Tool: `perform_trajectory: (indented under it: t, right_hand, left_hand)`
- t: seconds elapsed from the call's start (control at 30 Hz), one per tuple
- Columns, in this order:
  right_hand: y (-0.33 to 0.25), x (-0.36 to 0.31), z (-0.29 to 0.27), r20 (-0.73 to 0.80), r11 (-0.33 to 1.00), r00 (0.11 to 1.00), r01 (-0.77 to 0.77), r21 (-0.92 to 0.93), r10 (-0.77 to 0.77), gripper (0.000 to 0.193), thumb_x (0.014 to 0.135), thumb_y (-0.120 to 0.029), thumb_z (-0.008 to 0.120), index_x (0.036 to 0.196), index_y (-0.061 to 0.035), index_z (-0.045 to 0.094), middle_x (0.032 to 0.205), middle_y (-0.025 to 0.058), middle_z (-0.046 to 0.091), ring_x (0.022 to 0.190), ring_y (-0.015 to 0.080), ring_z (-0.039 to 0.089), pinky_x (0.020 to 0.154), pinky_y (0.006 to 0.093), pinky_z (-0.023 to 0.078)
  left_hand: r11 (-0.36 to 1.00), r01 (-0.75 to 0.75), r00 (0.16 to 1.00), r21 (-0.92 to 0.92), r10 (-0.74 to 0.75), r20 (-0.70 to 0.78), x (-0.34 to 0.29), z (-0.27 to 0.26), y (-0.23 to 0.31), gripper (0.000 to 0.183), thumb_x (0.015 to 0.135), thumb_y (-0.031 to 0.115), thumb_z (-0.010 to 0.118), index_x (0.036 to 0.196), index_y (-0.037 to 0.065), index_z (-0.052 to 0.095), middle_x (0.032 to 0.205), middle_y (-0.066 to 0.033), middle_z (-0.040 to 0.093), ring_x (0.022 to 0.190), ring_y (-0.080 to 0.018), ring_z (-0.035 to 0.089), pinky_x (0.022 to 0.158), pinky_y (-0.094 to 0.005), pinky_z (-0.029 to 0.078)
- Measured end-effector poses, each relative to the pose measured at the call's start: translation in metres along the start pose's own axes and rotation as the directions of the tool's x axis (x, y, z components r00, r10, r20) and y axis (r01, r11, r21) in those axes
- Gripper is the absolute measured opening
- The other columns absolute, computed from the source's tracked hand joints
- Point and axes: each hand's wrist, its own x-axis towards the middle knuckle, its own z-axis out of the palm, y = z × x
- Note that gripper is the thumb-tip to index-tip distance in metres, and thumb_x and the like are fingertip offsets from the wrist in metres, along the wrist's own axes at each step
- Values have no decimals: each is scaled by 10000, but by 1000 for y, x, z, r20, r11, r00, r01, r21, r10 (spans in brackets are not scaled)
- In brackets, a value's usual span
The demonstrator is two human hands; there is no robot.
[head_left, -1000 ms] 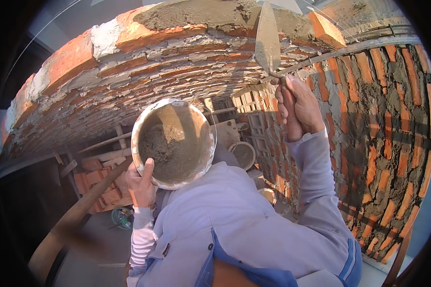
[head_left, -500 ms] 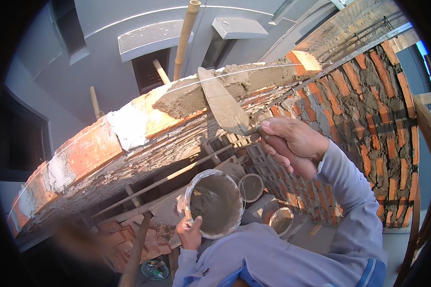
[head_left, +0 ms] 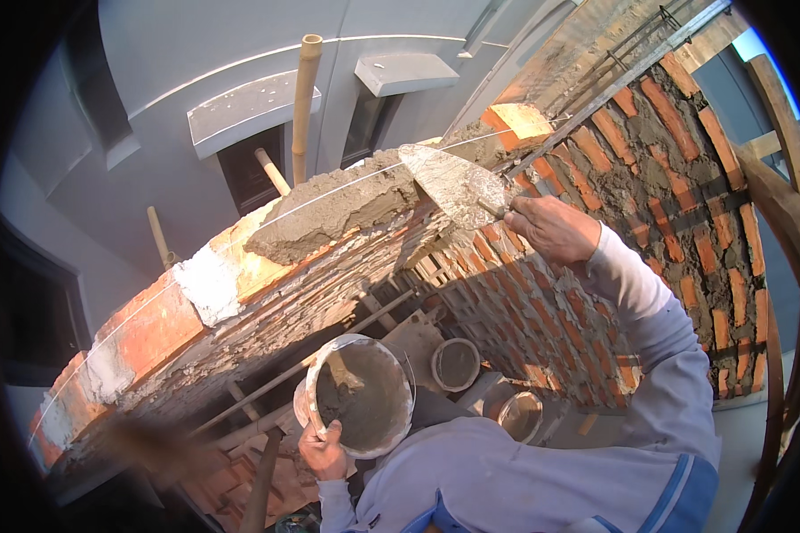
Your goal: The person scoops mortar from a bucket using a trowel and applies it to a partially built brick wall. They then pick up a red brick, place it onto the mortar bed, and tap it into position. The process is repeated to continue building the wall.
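My right hand (head_left: 556, 229) is closed round the handle of a trowel (head_left: 453, 186), whose broad blade is smeared with mortar. The blade lies over the top of the brick wall, close to the far end of a thick bed of wet mortar (head_left: 347, 209). Past it, an orange brick (head_left: 517, 124) sits at the wall's corner. Low in front of my body, my left hand (head_left: 325, 450) grips the rim of a bucket (head_left: 362, 395) partly filled with grey mortar. A thin string (head_left: 329, 193) runs along the wall top.
A second brick wall (head_left: 684, 231) with rough joints rises on the right. Below stand two more mortar-stained buckets (head_left: 456, 365) (head_left: 519, 416). Loose bricks (head_left: 227, 480) lie at lower left. Bamboo poles (head_left: 306, 107) stick up behind the wall, before a grey building (head_left: 240, 53).
The trowel has shifted along the wall toward the corner brick, and its blade has turned to show a brighter face. The mortar bed looks more spread. My left hand still grips the bucket.
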Motion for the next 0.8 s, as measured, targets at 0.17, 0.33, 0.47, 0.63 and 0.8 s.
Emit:
perform_trajectory:
  t: [0.17, 0.33, 0.47, 0.63, 0.8]
  right_hand:
    - [63, 9, -6, 11, 991, 999, 46, -128, -45, 449, 1050, -330, 370, 928, 59, 558, 826, 270, 590, 838, 458, 582, 795, 526, 446]
    - [72, 8, -26, 171, 952, 977, -171, 256, 130, 441, 1060, -322, 348, 923, 37, 563, 680, 172, 581, 569, 282, 608, 573, 409, 506]
    - [87, 1, -26, 282, 748, 953, -267, 608, 111, 416, 1062, -321, 344, 959, 13, 570, 597, 66, 527, 414, 146, 538, 385, 299, 480]
    - [75, 16, -32, 416, 534, 903, -405, 742, 105, 465, 1056, -402, 380, 955, 13, 562, 673, 52, 530, 393, 125, 504, 328, 279, 484]
    - [53, 23, -28, 507, 400, 859, -441, 803, -68, 448, 1054, -369, 393, 1061, 48, 557, 665, 56, 527, 401, 128, 506, 325, 287, 473]
  left_hand:
    - [998, -20, 1000, -63, 19, -16, 7, 12, -1, 275, 790, 19, 677, 645, 45, 445, 621, 51, 390, 603, -68, 339, 531, -268, 282]
    - [997, 44, 999, -57, -45, -20, 13, 24, -9, 275, 794, -1, 663, 650, 54, 435, 632, 56, 392, 604, -61, 340, 531, -260, 277]
    - [993, 75, 997, -96, -76, -2, 13, 37, -9, 266, 794, -9, 658, 659, 64, 440, 634, 59, 391, 605, -55, 338, 531, -254, 276]
    - [990, 86, 996, -109, -83, 34, 14, 42, -9, 243, 795, -11, 655, 672, 60, 458, 636, 60, 400, 611, -49, 344, 533, -249, 282]
    - [996, 72, 997, -58, -69, 44, 13, 34, -6, 233, 795, 2, 660, 675, 44, 465, 636, 62, 404, 615, -50, 353, 534, -253, 290]
